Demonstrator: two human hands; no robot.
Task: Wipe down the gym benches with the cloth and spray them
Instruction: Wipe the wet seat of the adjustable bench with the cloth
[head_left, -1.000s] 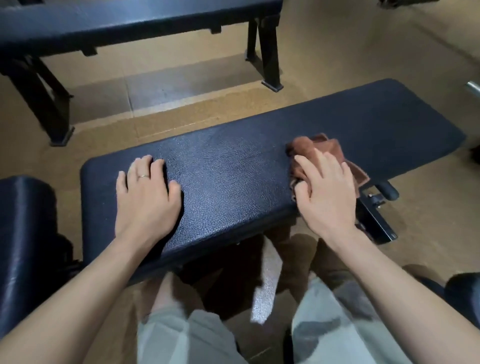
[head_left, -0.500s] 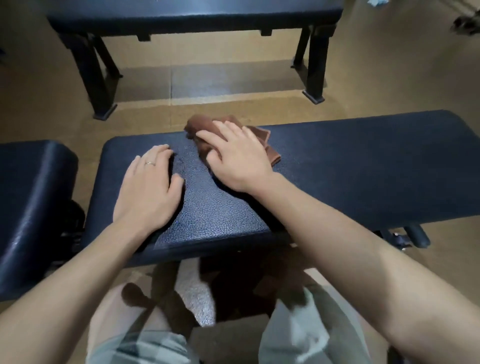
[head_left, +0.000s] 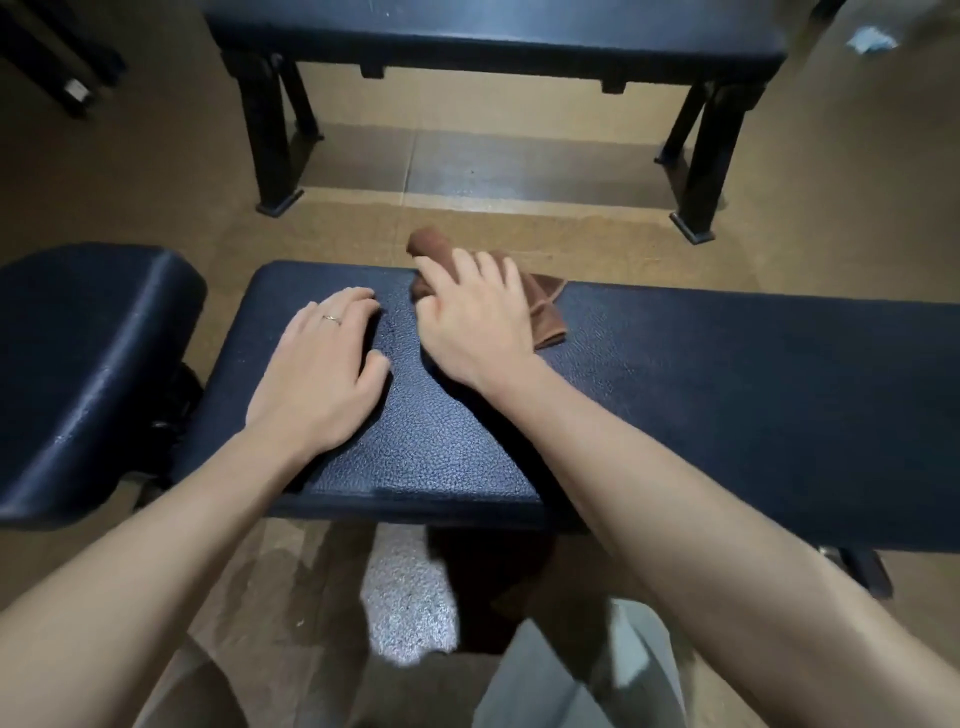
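Note:
A dark blue padded gym bench (head_left: 701, 395) runs across the view in front of me. A brown cloth (head_left: 545, 306) lies at its far edge, one corner hanging past the pad. My right hand (head_left: 475, 322) presses flat on the cloth, fingers spread over it. My left hand (head_left: 324, 374), with a ring, rests palm down on the pad's left end, holding nothing. No spray bottle is in view.
A second padded seat section (head_left: 88, 364) sits just left of the bench. Another dark bench (head_left: 493, 36) on black legs stands across the brown floor. A pale crumpled item (head_left: 872, 39) lies at the top right. My knees are below the bench.
My right hand slid the cloth from the bench's near right side leftward to the far edge, close to my left hand. The left hand stayed planted on the pad.

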